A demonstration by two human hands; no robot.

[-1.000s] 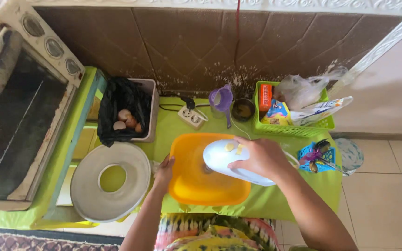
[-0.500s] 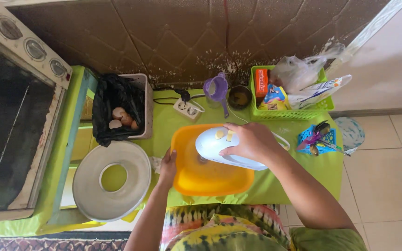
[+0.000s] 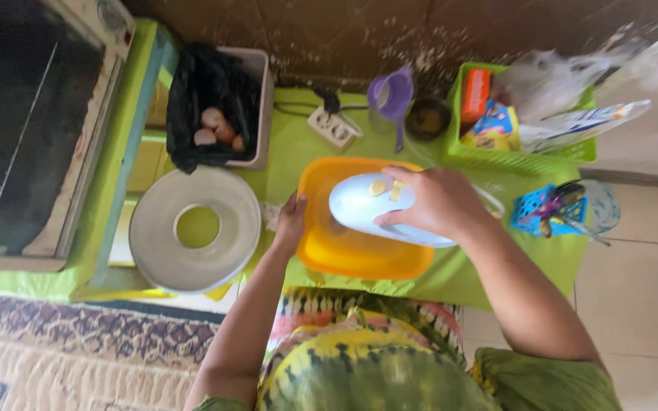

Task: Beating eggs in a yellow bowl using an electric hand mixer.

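I see a low table under a green cloth (image 3: 298, 152). On it, touched by my left fingers (image 3: 292, 209), sits an orange basin (image 3: 359, 255). Past those fingers lie a white power strip (image 3: 332, 128), a purple jug (image 3: 390, 95) and a bin lined in black (image 3: 218, 106). Beyond my right fingers (image 3: 401, 176) stands a green basket (image 3: 523, 156).

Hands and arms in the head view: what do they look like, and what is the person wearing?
Both hands are bare: no gloves, and no rings or watch that I can make out. The left hand and its forearm are uncovered up to the frame's lower edge. The right hand leads to a bare forearm; a green sleeve begins near the upper arm. The top is yellow-green with a dark tie-dye-like pattern.
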